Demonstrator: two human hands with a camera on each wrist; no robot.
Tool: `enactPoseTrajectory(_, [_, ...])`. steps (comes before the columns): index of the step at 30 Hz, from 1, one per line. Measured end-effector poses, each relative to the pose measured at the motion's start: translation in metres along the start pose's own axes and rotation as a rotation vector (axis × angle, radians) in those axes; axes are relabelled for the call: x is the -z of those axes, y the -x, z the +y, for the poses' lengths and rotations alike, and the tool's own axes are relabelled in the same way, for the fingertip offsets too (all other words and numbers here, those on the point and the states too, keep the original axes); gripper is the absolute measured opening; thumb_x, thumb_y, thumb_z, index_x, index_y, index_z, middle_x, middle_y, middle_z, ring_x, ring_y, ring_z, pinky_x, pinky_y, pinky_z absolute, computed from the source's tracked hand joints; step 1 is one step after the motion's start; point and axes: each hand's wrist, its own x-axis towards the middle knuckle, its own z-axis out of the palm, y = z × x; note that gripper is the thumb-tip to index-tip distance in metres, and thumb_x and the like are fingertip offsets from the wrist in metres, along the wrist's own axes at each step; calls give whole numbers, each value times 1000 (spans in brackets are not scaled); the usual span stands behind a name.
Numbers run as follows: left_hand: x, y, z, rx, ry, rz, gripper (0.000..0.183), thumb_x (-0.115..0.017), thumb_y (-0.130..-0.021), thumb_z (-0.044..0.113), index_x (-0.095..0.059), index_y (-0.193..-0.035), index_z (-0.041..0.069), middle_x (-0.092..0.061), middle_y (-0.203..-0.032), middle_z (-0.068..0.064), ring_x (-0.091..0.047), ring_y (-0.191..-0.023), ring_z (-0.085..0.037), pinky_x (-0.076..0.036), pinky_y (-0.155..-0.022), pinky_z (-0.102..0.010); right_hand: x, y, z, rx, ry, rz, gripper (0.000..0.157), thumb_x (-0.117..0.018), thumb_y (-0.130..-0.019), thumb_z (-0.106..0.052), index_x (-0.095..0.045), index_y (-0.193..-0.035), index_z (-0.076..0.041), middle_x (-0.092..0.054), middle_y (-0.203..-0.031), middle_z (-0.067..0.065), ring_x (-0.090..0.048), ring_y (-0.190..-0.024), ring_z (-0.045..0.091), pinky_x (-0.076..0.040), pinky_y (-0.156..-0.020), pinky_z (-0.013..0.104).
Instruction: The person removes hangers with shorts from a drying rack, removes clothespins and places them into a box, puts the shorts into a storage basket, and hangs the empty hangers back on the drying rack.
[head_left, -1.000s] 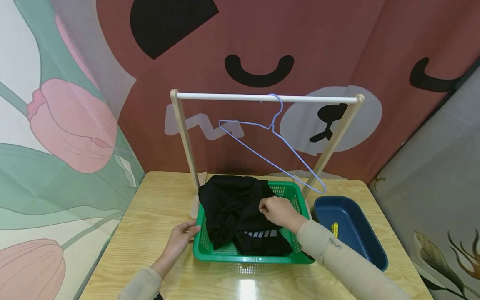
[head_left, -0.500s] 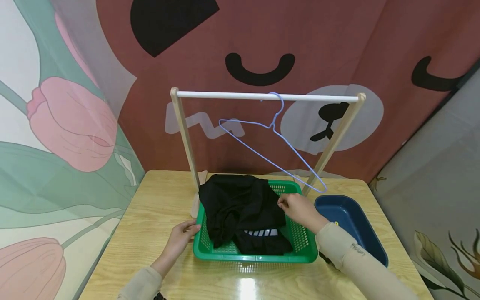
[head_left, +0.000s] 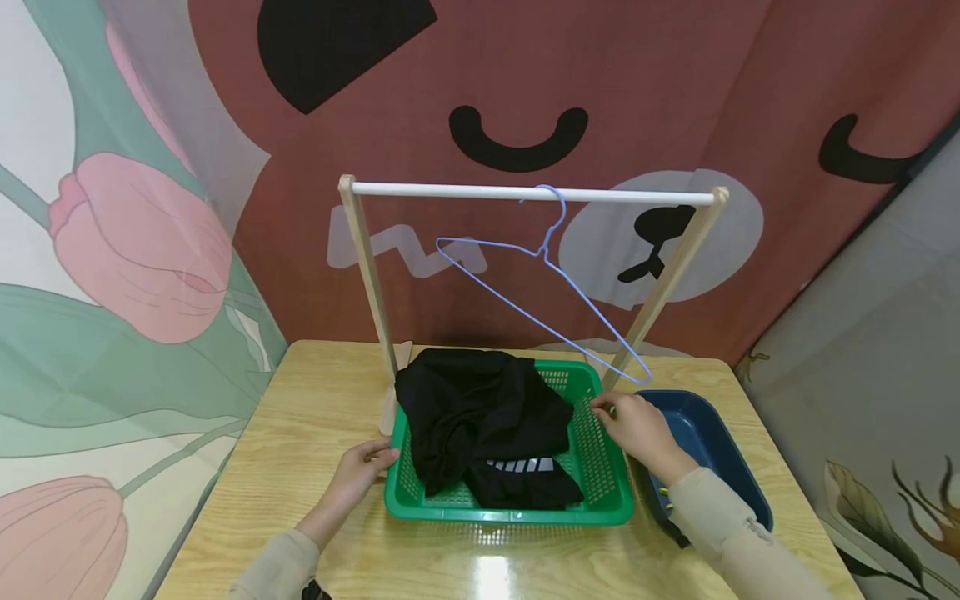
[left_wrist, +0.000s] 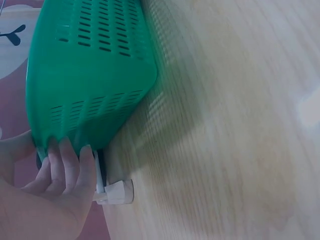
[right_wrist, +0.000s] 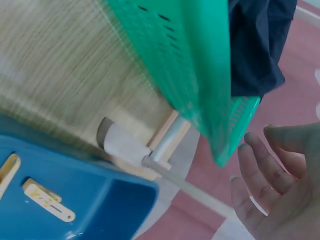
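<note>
A green plastic basket (head_left: pixel 510 517) stands on the table with a crumpled black garment (head_left: pixel 487 408) in it; pale stripes show on the garment's near part. My left hand (head_left: pixel 351 477) grips the basket's left rim, thumb at the edge and fingers against the outer wall, as the left wrist view shows. Beside the right rim is my right hand (head_left: pixel 641 433), between the basket and a blue tray (head_left: pixel 742 471). In the right wrist view its fingers (right_wrist: pixel 260 177) are loosely bent, hold nothing and sit apart from the rim.
Behind the basket rises a wooden rack with a white rail (head_left: pixel 450 191), from which a blue-purple hanger (head_left: pixel 547 247) hangs at a slant. Yellow clothespins (right_wrist: pixel 50 202) lie in the tray. A rack foot (right_wrist: pixel 125 145) stands between basket and tray. Printed curtains close off the back.
My right hand has moved from over the garment rightward, past the basket's right rim toward the tray. The left hand stays on the left rim, and the garment lies much as before.
</note>
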Motion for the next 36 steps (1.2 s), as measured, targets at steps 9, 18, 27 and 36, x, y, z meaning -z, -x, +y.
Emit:
enactPoseTrajectory(9, [2, -1, 0, -44, -15, -44, 40, -59, -100, 11, -54, -131, -13, -66, -108, -17, -65, -95, -27, -55, -79, -43, 2, 20, 18, -119, -48, 19, 23, -66, -97, -17, -70, -114, -2, -73, -99, 12, -60, -62, 11, -44, -50, 33])
enactPoseTrajectory(18, [12, -10, 13, -104, -360, -143, 56, -62, -99, 20, -42, -146, -3, -58, -127, -15, -61, -104, -26, -53, -80, -42, -7, 37, 18, -216, -79, -21, 48, -69, -94, -31, -63, -127, 3, -73, -88, 6, -59, -58, 11, -41, -46, 33])
enactPoseTrajectory(27, [24, -26, 37, -278, -689, -142, 58, -70, -95, 23, -48, -145, 3, -56, -135, -13, -59, -113, -30, -51, -86, -48, -14, 41, 16, -278, -178, -31, 51, -70, -94, -27, -59, -131, 6, -73, -98, 15, -68, -74, 22, -49, -54, 36])
enactPoseTrajectory(36, [6, -55, 76, -494, -772, -187, 42, -63, -100, 22, -56, -139, 7, -57, -135, -11, -57, -120, -31, -48, -96, -48, -18, 44, 18, -309, -257, -2, 48, -69, -95, -25, -60, -130, 6, -72, -98, 16, -68, -82, 30, -52, -61, 41])
